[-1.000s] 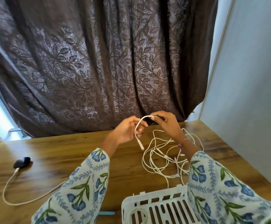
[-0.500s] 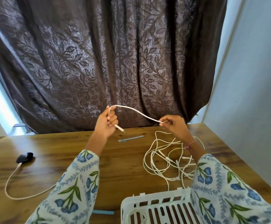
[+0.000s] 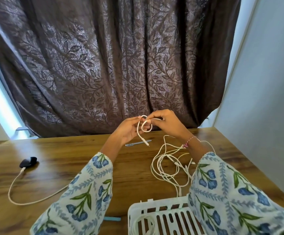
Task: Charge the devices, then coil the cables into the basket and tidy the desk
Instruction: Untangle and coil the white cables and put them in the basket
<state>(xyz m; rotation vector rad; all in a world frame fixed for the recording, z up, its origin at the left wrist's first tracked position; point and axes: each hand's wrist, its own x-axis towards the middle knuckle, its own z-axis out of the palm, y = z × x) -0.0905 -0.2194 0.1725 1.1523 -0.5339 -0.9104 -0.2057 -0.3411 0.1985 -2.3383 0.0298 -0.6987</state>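
Above the far middle of the wooden desk [image 3: 80,160], my left hand [image 3: 126,131] and my right hand [image 3: 166,122] meet, both pinching one white cable [image 3: 144,128]. The cable makes a small loop between my fingers, and its plug end hangs down toward the desk. The remaining length runs into a loose white tangle [image 3: 169,167] on the desk under my right forearm. A white slatted basket [image 3: 161,216] stands at the near edge, with a coiled white cable [image 3: 143,224] lying inside it.
A black device [image 3: 27,162] lies at the left with a white cable [image 3: 24,195] plugged into it. Behind my hands rests a slim grey pen-like object [image 3: 137,143]. A light-blue stick [image 3: 112,218] lies near the front edge. Behind the desk hangs a dark curtain; a wall is on the right.
My hands were apart with the cable stretched between them; they have come together, folding the cable into a small loop. The view has shifted slightly.
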